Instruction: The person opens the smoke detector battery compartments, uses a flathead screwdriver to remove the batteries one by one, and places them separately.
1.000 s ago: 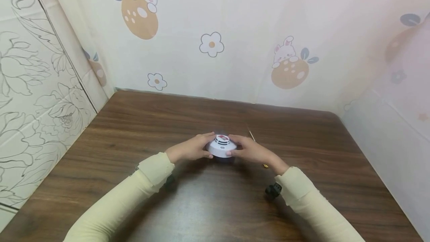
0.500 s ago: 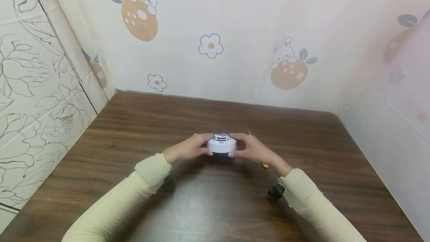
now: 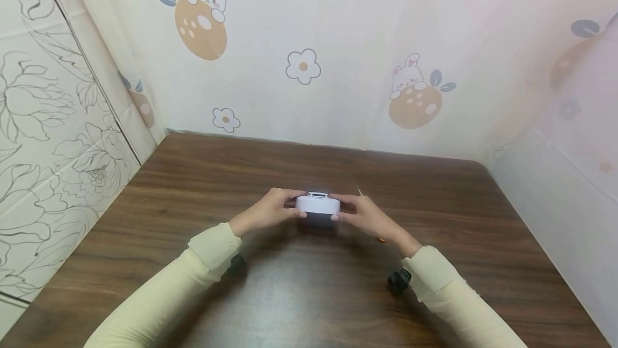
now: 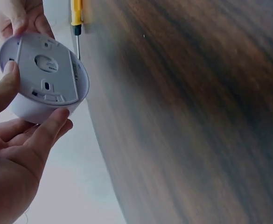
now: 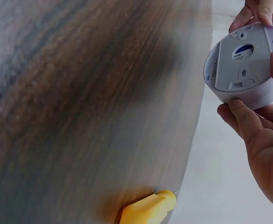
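A round white smoke detector (image 3: pixel 317 206) is held between both hands over the table, seen edge-on in the head view. My left hand (image 3: pixel 270 209) grips its left side, thumb at the near rim and fingers on the far side. On the opposite side my right hand (image 3: pixel 367 219) grips it the same way. Both wrist views show the flat underside of the smoke detector (image 4: pixel 47 74), with a round central hole, slots and a mounting plate. Its vented top is mostly turned away in the head view.
A screwdriver with a yellow handle (image 4: pixel 77 14) lies on the brown wooden table (image 3: pixel 309 283) to the right, partly hidden behind the right hand in the head view. A patterned curtain (image 3: pixel 338 96) hangs along the table's far edge.
The smoke detector has tipped so that its labelled top turns away and its side faces the head camera. Both hands tilt with it, thumbs rising slightly, and keep their hold.
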Demonstrator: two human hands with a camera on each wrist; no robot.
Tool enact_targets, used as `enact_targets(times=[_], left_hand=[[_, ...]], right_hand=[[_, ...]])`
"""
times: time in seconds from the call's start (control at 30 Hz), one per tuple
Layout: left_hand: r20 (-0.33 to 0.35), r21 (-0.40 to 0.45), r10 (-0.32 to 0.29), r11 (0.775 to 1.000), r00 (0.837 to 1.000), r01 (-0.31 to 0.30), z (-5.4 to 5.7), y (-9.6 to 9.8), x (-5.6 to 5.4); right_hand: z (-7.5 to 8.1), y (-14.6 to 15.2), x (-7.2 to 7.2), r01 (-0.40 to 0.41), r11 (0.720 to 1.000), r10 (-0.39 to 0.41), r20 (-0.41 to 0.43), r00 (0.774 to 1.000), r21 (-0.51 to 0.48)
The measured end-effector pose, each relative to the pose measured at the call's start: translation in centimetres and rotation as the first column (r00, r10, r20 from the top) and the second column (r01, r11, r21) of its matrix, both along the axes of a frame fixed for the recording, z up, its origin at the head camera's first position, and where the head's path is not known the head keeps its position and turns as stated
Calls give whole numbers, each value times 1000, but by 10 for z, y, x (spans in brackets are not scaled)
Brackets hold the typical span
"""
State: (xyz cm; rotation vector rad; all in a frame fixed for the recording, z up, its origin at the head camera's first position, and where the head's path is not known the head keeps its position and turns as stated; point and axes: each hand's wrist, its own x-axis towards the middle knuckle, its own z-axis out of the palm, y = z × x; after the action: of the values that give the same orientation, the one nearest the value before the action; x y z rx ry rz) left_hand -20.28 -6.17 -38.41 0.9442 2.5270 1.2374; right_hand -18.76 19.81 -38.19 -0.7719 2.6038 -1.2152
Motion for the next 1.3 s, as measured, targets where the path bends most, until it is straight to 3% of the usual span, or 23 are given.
enact_targets(times=[0.4,0.57,0.9,1.07,1.3], left_hand=[[-1,98,-11,995,1000,11,-3,-6,3],[-9,113,21,993,1000,-19,-5,-6,2],[-12,127,102,987,995,-100,-6,-6,3],[37,177,141,974,989,-145,-6,-3,4],[140,236,153,954,978,-183,-5,-1,5]], right_hand=[[1,1,2,38,999,-38,-3,999,-23],[-1,-1,2,51,998,-52,-27,998,-25],[-2,-7,3,108,994,-107,27,994,-17],[-3,-8,1,126,991,-123,52,991,-41],[-3,-11,2,142,971,-104,191,976,-194]])
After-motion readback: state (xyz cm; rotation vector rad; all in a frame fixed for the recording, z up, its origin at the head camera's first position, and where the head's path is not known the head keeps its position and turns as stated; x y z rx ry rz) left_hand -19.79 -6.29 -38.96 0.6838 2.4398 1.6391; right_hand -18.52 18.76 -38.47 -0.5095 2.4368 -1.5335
